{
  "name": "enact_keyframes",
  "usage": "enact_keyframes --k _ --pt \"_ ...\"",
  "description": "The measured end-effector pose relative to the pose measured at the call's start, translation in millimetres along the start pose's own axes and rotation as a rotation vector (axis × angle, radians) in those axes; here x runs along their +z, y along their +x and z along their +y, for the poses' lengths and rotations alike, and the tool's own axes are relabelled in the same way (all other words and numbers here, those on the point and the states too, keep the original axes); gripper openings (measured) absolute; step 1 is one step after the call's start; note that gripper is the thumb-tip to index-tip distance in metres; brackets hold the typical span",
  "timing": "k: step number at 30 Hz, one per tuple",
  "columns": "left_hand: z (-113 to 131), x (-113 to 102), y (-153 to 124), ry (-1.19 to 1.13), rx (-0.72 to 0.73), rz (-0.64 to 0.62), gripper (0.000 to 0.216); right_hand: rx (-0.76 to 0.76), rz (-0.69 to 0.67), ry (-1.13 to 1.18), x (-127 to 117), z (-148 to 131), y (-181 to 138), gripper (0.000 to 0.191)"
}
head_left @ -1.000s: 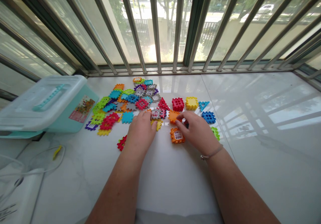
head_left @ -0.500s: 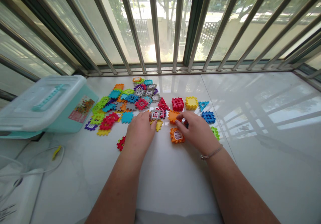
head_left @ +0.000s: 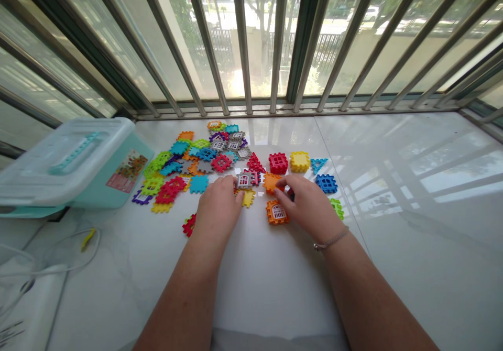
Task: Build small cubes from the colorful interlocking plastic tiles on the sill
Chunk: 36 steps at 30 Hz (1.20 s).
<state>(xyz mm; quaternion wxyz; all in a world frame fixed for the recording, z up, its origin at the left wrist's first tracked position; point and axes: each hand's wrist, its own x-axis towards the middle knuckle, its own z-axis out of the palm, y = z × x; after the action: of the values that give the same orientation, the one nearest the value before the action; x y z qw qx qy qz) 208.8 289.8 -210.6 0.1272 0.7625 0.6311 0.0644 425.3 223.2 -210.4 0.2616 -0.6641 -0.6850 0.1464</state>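
My left hand is closed at the left edge of a grey window tile, its thumb and fingers against it. A yellow tile lies just below that thumb. My right hand has its thumb and fingers around the right side of an orange square block; some fingers are hidden behind the hand. Nearer to me, an orange block with a white window sits on the floor. A red triangle and a red window block lie beyond my hands.
Several mixed building tiles are heaped at the left. A lidded turquoise box stands beside them. A yellow stack, a blue triangle and a blue block lie right. Metal bars line the window. A white cable lies left.
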Motion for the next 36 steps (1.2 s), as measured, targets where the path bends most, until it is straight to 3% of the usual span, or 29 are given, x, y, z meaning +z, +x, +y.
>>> enact_keyframes --k 36 --pt "2.3 -1.4 -1.2 0.051 0.002 -0.006 0.023 -0.012 -0.025 -0.004 0.4 -3.4 -0.1 0.005"
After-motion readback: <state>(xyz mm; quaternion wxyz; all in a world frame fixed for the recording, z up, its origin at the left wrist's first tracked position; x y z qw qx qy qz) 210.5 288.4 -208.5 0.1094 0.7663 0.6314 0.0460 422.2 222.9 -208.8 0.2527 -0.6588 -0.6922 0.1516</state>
